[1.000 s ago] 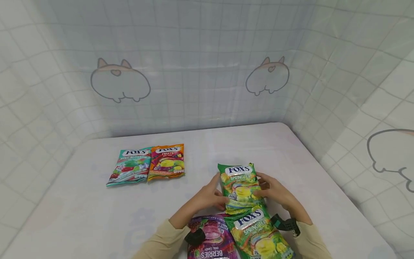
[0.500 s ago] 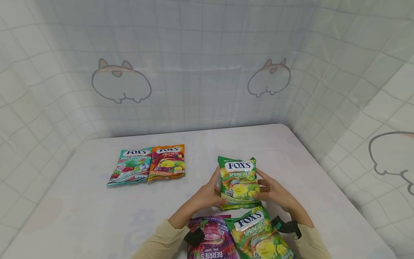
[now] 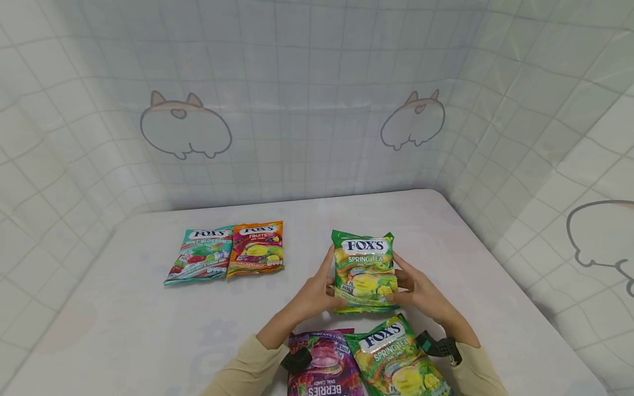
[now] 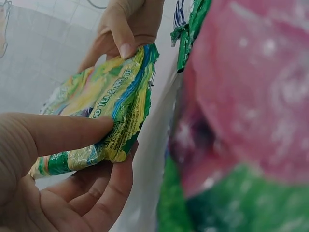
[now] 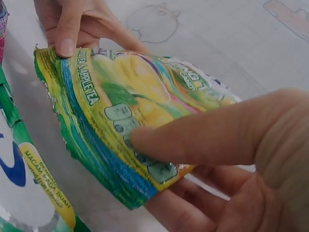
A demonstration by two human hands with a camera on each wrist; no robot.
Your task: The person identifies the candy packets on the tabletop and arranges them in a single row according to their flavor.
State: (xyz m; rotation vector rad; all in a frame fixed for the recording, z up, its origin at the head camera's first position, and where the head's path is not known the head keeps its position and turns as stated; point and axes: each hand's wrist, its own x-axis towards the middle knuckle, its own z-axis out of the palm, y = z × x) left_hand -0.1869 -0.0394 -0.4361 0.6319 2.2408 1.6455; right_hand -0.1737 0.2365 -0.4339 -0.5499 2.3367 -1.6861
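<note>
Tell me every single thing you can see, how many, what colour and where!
Held Spring Tea bag: 1, green and yellow, right of the middle
Other Spring Tea bag: 1, green and yellow, bottom, below the held one
Berries bag: 1, purple, bottom, left of that bag, print upside down
Mint Blossom bag: 1, teal, white and red, far left
Fruits bag: 1, orange and red, right beside Mint Blossom
Table: 1, whitish, under everything
Grid cloth: count unclear, pale with grey lines, back and sides
Animal drawings: at least 3, grey outlines, on the cloth
Sleeves: 2, cream, bottom
Wristbands: 2, black, at the cuffs
Left hand: 1, bare, pinching the held bag's left side
Right hand: 1, bare, pinching its right side
</note>
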